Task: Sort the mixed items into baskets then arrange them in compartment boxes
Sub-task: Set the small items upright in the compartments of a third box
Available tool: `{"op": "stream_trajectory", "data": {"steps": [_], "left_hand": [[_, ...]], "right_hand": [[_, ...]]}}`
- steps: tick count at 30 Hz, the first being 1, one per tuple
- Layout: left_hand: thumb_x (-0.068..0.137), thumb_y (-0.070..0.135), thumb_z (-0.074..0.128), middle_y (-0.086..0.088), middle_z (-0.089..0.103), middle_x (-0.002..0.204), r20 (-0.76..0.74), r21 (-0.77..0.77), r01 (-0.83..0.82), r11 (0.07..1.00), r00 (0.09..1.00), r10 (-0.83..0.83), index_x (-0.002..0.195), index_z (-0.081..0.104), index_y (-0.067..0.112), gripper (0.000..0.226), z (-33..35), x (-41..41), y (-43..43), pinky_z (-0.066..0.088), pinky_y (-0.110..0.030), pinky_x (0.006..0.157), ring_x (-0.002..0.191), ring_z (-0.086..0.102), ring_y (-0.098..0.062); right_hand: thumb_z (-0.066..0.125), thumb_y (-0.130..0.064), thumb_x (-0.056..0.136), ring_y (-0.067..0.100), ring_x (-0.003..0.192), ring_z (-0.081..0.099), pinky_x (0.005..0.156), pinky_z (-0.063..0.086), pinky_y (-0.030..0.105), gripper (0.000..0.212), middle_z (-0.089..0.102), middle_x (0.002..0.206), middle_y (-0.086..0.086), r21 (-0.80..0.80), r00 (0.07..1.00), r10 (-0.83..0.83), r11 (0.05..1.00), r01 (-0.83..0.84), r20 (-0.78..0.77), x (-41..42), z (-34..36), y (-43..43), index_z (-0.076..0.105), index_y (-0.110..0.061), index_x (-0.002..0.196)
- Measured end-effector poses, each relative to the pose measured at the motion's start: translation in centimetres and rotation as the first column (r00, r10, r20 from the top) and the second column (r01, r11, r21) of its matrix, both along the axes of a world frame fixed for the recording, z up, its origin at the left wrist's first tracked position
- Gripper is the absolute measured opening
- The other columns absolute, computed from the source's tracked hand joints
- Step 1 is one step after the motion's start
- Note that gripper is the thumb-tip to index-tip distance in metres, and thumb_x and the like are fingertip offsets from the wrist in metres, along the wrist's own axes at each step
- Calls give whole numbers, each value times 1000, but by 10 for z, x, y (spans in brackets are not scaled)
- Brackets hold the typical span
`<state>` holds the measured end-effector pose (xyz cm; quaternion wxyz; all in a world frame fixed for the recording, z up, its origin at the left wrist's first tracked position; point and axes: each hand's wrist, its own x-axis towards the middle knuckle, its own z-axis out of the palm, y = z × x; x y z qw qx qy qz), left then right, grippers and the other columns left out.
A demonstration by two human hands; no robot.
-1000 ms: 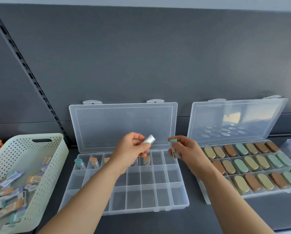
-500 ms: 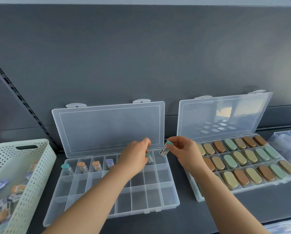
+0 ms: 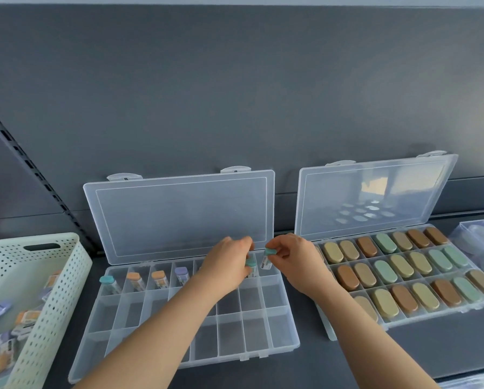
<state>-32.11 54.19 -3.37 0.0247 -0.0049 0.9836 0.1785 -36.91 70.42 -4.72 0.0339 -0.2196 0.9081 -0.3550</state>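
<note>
Back row nearly filled, nearer rows not begun.
A teal tube (image 3: 267, 258) hangs pinched in my right hand (image 3: 294, 259) over the clear box's (image 3: 257, 336) back corner cell. Beside it my left hand (image 3: 228, 266) grips a second teal tube (image 3: 251, 267) at the next cell. Four tubes (image 3: 159, 279) stand left of that hand, and the basket (image 3: 72, 276) farther left holds many more.

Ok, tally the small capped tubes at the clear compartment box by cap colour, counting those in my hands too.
Teal-capped small clear plastic tubes: 3 (one in a compartment, one in the left hand's grip, one in the right hand's grip)
Orange-capped tubes: 2
Purple-capped tubes: 1
Total: 6 visible; that left hand may hide more.
</note>
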Motion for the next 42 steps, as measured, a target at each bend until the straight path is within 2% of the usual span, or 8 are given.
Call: {"op": "stream_trajectory", "data": {"steps": [5, 10, 19, 23, 28, 34, 39, 42], "left_hand": [[89, 19, 65, -2, 61, 108, -25, 24, 4, 1000, 1000, -4, 117, 55, 20, 30, -1, 0, 0, 49, -25, 78, 94, 60, -19], [88, 20, 66, -3, 62, 109, -20, 18, 4, 1000, 1000, -3, 117, 55, 20, 31, -2, 1, -1, 52, -27, 80, 94, 61, -19], [88, 24, 65, -1, 63, 111, -56, 6, 6, 1000, 998, -5, 118, 58, 19, 31, 3, 5, -6, 44, -25, 76, 102, 55, -18], [90, 28, 63, 1, 64, 113, -96, 9, -4, 1000, 995, 5, 117, 59, 18, 30, 7, 10, -12, 48, -29, 84, 107, 52, -18], [90, 26, 62, 3, 63, 117, -108, 6, -27, 1000, 994, 27, 121, 59, 18, 32, 12, 16, -18, 49, -33, 91, 110, 51, -17], [90, 26, 62, 2, 64, 115, -102, -1, -32, 999, 994, 32, 120, 59, 18, 31, 14, 21, -17, 48, -34, 90, 110, 51, -19], [91, 29, 61, 2, 64, 114, -112, -3, -34, 999, 993, 33, 119, 60, 18, 30, 17, 24, -18, 49, -33, 88, 108, 52, -18], [92, 33, 58, 1, 64, 110, -143, -15, -52, 999, 989, 50, 116, 61, 17, 29, 21, 34, -27, 48, -32, 87, 107, 52, -19]], "right_hand": [[64, -18, 89, 12, 84, 64, 80, 56, 23, 19, 68, 100, -2, 23, 1000, 10, 1000, -9, -29, -3, -1, -2, 69, -17, 107], [64, -18, 89, 11, 87, 64, 82, 55, 22, 21, 68, 103, -1, 39, 999, 40, 998, -39, -20, -4, -3, -5, 68, -16, 110], [61, -20, 91, 12, 97, 60, 84, 52, 21, 23, 64, 114, -4, 207, 990, 111, 974, -92, -85, 0, -12, -11, 68, -20, 112], [59, -22, 92, 12, 106, 55, 86, 51, 25, 23, 65, 115, -6, 262, 985, 122, 961, -87, -123, -2, -13, -10, 68, -22, 113], [60, -23, 91, 12, 102, 56, 86, 53, 28, 21, 68, 110, -5, 272, 987, 122, 958, -90, -103, -4, -10, -10, 68, -21, 111], [59, -21, 91, 12, 97, 58, 83, 53, 26, 21, 68, 107, -2, 311, 992, 112, 946, -87, -64, -3, -5, -11, 68, -22, 110], [58, -25, 92, 13, 113, 55, 92, 50, 27, 33, 61, 126, -5, 340, 992, 120, 936, -96, -50, 3, 8, -13, 60, -24, 125], [56, -30, 93, 13, 121, 51, 97, 44, 26, 37, 58, 131, -6, 322, 984, 138, 942, -96, -111, 13, 24, -23, 57, -22, 129]]}}
